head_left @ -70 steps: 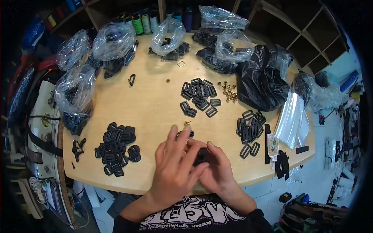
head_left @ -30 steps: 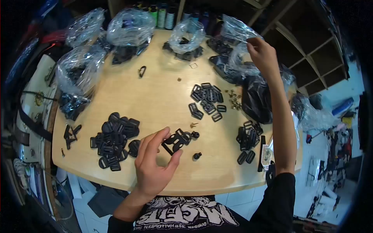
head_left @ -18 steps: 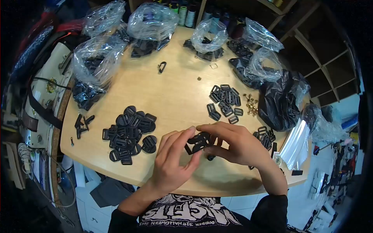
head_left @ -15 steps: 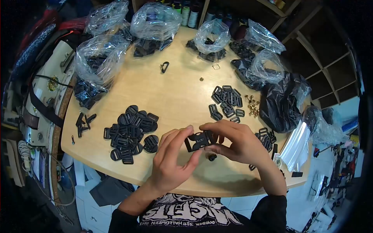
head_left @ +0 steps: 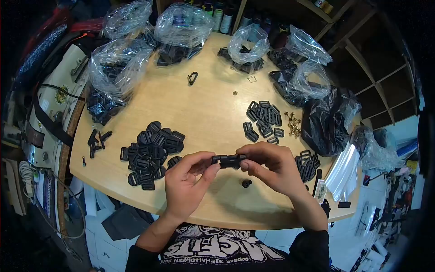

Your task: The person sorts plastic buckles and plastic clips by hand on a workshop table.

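A black side-release buckle (head_left: 229,161) is held above the near part of the table, turned edge-on. My left hand (head_left: 186,182) pinches its left end between thumb and fingers. On its right end, the thumb and fingers of my right hand (head_left: 275,168) are closed. Below the buckle a small black cord lock (head_left: 246,183) stands on the table. Left of my left hand lies a heap of black plastic pieces (head_left: 152,147), partly overlapped by that hand. Beyond my right hand are black strap sliders (head_left: 265,115), with more sliders (head_left: 308,165) beside my right forearm.
Clear plastic bags (head_left: 118,68) of black parts line the table's far side. A black bag (head_left: 328,120) and small brass-coloured pieces (head_left: 293,124) lie right. One black hook (head_left: 193,78) sits farther back. A sewing machine (head_left: 56,104) stands left.
The buckle has tilted from showing its broad face to nearly edge-on. My left hand has shifted left and turned, and both hands still grip the buckle.
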`<action>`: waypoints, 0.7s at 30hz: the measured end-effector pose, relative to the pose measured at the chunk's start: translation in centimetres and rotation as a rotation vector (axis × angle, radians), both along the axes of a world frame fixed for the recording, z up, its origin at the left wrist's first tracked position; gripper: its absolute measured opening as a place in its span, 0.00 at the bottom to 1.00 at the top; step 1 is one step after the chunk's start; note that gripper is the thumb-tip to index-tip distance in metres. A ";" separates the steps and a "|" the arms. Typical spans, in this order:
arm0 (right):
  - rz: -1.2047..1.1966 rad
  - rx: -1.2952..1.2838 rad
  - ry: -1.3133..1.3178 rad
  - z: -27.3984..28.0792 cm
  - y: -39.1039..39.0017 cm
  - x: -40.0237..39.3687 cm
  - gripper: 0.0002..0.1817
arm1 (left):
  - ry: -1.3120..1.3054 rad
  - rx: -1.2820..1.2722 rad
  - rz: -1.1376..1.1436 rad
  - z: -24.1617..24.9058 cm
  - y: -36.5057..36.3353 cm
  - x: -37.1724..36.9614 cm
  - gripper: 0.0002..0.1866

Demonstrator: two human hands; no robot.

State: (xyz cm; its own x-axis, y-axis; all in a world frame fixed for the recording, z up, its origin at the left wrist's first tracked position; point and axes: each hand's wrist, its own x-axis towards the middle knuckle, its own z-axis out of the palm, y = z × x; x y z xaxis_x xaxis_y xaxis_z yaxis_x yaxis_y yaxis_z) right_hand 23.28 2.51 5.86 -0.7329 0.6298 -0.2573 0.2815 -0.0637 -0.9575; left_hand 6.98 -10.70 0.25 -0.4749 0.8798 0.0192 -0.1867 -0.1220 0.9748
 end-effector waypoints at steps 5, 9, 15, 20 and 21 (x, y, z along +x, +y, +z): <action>0.154 0.729 0.190 0.4 -0.8 -0.2 0.15 | 0.240 0.321 0.015 -0.2 0.2 -0.5 0.15; 0.199 0.618 0.188 -0.5 -1.2 -0.2 0.17 | 0.187 0.373 0.017 -0.4 0.1 -0.4 0.13; 0.036 0.758 0.104 -1.6 0.9 -1.6 0.27 | 0.005 0.216 0.113 0.0 0.3 0.7 0.19; 0.087 0.919 -0.060 -4.5 4.9 -6.4 0.24 | 0.174 0.242 0.147 -1.2 -0.2 0.8 0.21; 0.116 0.882 -0.126 -4.6 4.8 -7.6 0.22 | 0.200 0.260 0.155 -1.3 -0.3 0.9 0.21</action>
State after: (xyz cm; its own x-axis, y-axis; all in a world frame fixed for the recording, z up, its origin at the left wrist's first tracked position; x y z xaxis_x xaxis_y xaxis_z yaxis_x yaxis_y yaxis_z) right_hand 15.73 7.34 1.26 -0.8034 0.5600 0.2022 0.3464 0.7159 -0.6062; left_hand 7.88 -10.99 -1.03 -0.5665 0.7511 0.3391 0.0449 -0.3828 0.9228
